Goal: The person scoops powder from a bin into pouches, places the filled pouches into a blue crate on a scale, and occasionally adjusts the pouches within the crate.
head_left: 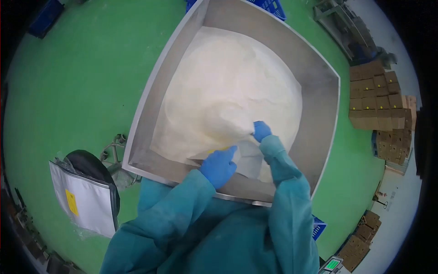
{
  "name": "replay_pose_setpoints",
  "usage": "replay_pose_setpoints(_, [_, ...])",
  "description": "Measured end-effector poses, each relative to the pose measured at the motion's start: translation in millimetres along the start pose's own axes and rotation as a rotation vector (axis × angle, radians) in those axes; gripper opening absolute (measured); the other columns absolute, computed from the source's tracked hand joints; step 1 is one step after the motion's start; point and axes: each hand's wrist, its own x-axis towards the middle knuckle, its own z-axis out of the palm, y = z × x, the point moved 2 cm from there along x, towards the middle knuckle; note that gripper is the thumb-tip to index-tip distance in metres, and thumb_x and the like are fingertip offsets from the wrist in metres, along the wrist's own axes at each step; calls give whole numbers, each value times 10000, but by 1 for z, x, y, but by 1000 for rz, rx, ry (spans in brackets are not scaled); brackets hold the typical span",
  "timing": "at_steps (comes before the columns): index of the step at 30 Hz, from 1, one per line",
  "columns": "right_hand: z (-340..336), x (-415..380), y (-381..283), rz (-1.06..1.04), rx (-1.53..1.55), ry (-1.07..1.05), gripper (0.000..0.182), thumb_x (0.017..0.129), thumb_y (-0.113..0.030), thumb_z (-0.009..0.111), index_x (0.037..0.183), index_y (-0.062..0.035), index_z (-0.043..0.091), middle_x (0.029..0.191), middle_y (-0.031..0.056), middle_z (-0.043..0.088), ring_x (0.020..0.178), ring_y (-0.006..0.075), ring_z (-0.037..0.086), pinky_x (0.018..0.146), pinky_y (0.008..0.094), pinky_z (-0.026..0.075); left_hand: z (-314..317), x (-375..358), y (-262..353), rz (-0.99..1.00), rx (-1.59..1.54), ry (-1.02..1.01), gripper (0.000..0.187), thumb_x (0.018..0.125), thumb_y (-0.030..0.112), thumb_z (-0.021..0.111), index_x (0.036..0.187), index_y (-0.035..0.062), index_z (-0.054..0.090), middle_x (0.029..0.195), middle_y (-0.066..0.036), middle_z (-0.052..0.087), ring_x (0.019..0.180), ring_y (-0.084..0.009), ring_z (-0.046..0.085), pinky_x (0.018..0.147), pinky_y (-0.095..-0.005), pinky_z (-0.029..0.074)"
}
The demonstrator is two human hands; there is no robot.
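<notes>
A large steel bin (317, 98) in front of me holds a broad pile of cream-white powder (219, 59). My right hand (262, 131), in a blue glove, is closed on the handle end of a scoop (230, 119), which is heaped with powder so that its body hardly shows. My left hand (219, 167), also gloved, grips the edge of a white bag (249, 160) just below the scoop. That bag lies inside the bin's near side, and a bit of yellow label shows beside the left fingers.
Left of the bin, flat white bags (86, 196) with a yellow label rest on a black round stool (84, 160). Stacked cardboard boxes (376, 102) stand at the right. Blue crates (269, 7) show behind the bin, and a lit green scale display (332, 265) is at bottom right.
</notes>
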Motion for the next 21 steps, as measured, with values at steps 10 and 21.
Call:
replay_pose_setpoints(10, [-247, -151, -100, -91, -425, 42, 195, 756, -237, 599, 889, -135, 698, 871, 96, 672, 851, 298, 633, 764, 397, 497, -10, 31, -7, -24, 74, 35, 443, 749, 207, 553, 1174, 84, 573, 1020, -202, 607, 939, -371, 581, 814, -447, 463])
replay_pose_setpoints(21, [-268, -194, -197, -197, -794, 76, 156, 769, -214, 598, 872, -146, 693, 811, 74, 662, 801, 298, 651, 695, 387, 518, -11, 11, 0, 61, 241, 17, 434, 786, 197, 553, 1205, 86, 549, 1015, -161, 619, 967, -341, 582, 834, -441, 473])
